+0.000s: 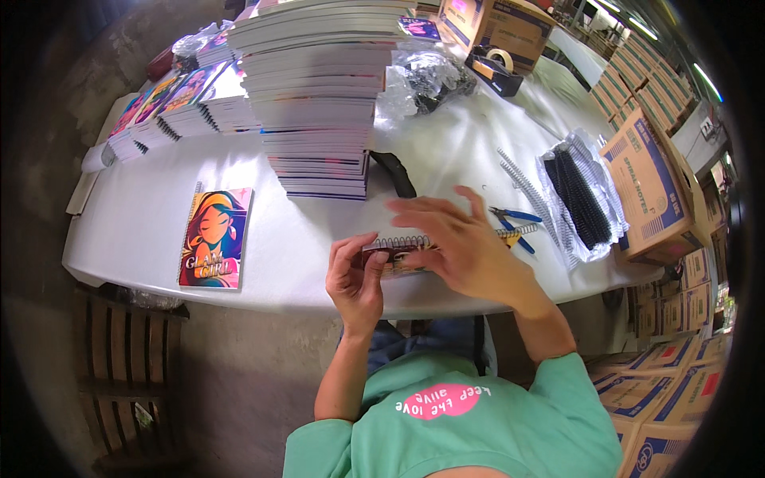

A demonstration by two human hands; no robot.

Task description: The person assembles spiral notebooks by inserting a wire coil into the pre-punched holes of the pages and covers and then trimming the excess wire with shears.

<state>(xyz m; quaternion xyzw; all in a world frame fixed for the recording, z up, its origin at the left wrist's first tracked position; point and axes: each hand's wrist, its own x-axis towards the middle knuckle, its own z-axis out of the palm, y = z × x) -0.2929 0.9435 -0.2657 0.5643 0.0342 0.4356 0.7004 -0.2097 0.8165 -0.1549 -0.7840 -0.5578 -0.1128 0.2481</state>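
Notebook (398, 256): at the table (143, 215) edge, in front of the tall stack (315, 103).
Left hand (356, 279): pinches its left end.
Right hand (462, 243): open, fingers spread over the spiral (406, 240).
Risk: the half-wound spiral may slip out, or the notebook may slide off the edge.

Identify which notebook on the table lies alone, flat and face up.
The cartoon-cover notebook near the table's left front edge; the others sit in stacks or in the person's hands.
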